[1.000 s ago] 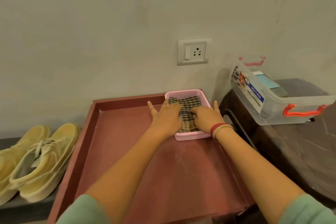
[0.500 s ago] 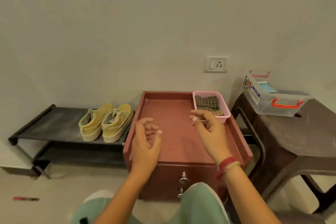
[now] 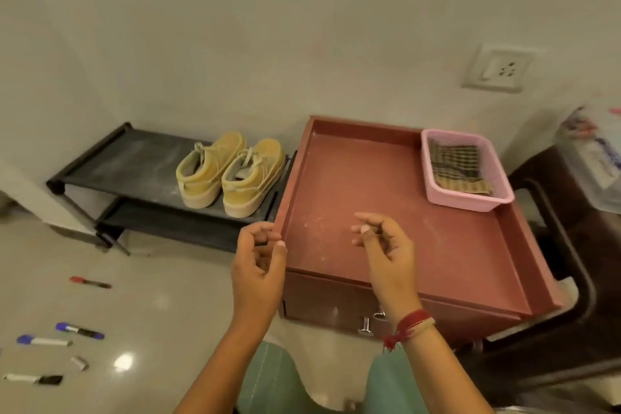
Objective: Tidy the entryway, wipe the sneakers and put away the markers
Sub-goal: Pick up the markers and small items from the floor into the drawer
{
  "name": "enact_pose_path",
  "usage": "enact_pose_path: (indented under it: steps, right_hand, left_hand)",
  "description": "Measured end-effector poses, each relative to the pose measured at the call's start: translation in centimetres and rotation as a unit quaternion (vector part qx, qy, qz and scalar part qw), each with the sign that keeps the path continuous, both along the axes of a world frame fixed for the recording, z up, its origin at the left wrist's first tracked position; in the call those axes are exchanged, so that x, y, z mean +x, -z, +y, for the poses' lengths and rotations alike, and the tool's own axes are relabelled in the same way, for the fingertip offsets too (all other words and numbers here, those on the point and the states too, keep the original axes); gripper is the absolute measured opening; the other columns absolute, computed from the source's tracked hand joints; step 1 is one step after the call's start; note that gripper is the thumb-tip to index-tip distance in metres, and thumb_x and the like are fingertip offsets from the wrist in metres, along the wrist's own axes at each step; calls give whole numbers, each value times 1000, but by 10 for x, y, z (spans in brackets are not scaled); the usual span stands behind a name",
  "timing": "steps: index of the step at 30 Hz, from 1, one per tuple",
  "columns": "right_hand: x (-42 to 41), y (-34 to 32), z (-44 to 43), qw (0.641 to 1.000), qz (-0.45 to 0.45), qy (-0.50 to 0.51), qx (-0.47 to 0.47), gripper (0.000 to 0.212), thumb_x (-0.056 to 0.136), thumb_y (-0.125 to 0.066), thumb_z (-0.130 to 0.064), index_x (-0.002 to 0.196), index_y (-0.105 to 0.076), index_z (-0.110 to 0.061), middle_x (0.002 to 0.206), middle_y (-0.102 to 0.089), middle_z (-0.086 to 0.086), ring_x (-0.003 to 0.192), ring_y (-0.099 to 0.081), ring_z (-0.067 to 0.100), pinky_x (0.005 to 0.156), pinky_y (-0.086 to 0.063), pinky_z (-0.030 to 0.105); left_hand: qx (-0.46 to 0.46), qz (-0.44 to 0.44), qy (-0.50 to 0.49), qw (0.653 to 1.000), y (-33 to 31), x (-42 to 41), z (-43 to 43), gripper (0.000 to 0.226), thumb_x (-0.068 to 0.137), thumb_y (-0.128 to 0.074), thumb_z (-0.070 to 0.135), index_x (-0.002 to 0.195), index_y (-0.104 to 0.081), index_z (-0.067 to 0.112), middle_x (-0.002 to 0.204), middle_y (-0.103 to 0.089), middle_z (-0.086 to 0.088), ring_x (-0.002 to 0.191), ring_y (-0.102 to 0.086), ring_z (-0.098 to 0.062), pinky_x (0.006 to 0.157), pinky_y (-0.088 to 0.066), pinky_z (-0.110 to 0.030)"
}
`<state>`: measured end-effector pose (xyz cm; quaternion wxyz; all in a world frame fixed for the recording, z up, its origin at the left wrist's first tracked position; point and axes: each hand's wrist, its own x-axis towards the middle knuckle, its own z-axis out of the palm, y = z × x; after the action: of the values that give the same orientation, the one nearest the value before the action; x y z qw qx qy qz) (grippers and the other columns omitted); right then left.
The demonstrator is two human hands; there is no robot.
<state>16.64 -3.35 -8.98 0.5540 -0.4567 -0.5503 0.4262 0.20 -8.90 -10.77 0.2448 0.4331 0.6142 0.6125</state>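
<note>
Beige wall [image 3: 235, 27], socket [image 3: 496, 68]; glossy floor [image 3: 161, 306]; black shoe rack [image 3: 134, 161] beside red cabinet [image 3: 369, 195]

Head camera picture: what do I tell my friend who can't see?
Empty left hand and right hand hover at a red cabinet bearing a pink basket with cloth; yellow sneakers on a rack, markers on the floor.

I see sneakers [image 3: 235, 185] on the rack [image 3: 134, 161] left of the desk [image 3: 369, 185], a cloth [image 3: 457, 168] in the basket [image 3: 470, 203] at its back-right corner, markers [image 3: 79, 331] on the floor [image 3: 161, 312].

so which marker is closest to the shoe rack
The red marker, lying alone near the shoe rack; the blue markers and the black marker lie farther off.
</note>
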Motion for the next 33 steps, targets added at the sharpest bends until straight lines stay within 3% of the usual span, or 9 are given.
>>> enact_pose_path:
  steps: [4, 8, 13, 20, 24, 30, 33]
  right_hand:
    - [-23, 6, 37, 998, -10, -26, -49, 21, 93, -52, -4, 100, -65, -18, 84, -69, -6, 75, -64, 13, 72, -55, 26]
    - [-34, -12, 67, 991, -67, -67, -93, 24, 93, -52, -5, 101, -64, -24, 95, -67, -8, 89, -62, 4, 76, -49, 14]
    - [-36, -69, 74, 977, -110, -78, -168, 28, 91, -52, -2, 96, -62, -28, 94, -64, -10, 81, -57, -8, 69, -43, 5]
    - [-15, -196, 67, 944, -211, -138, -213, 22, 90, -54, -5, 94, -65, -23, 94, -67, -3, 86, -61, 6, 70, -45, 8]
    - [7, -240, 64, 915, -290, -171, -224, 24, 88, -53, -5, 95, -64, -25, 89, -68, -1, 85, -63, 16, 76, -50, 28]
    - [-4, -250, 58, 878, -346, -215, -252, 24, 87, -51, -3, 92, -64, -22, 83, -66, -2, 81, -62, 19, 73, -47, 26]
    - [-27, -244, 60, 847, -381, -258, -266, 22, 87, -51, -5, 89, -65, -22, 89, -66, 1, 84, -61, 18, 73, -45, 24]
  left_hand:
    - [-61, -5, -35, 998, 6, -10, 23, 26, 90, -58, 4, 101, -56, 28, 87, -63, 5, 74, -61, -15, 63, -53, -25]
    - [-159, -33, -45, 986, -5, -21, 41, 18, 91, -58, 9, 102, -59, 24, 87, -64, 8, 76, -63, -11, 66, -55, -25]
    - [-247, -61, -88, 963, -52, -34, 34, 16, 90, -58, 7, 97, -61, 21, 87, -64, 7, 77, -63, -12, 67, -51, -24]
    - [-380, -99, -83, 916, -188, -33, -4, 14, 90, -56, 13, 95, -60, 25, 89, -63, -2, 81, -63, -25, 66, -52, -32]
    - [-435, -125, -60, 890, -247, -34, -23, 10, 90, -56, 14, 98, -60, 19, 93, -64, -5, 84, -64, -19, 69, -49, -28]
    - [-458, -173, -107, 865, -265, -45, -65, 10, 90, -56, 14, 99, -60, 13, 94, -64, -6, 81, -63, -20, 70, -47, -29]
    - [-474, -248, -161, 829, -252, -51, -102, 8, 93, -55, 16, 97, -59, 11, 93, -63, -7, 77, -61, -20, 68, -46, -29]
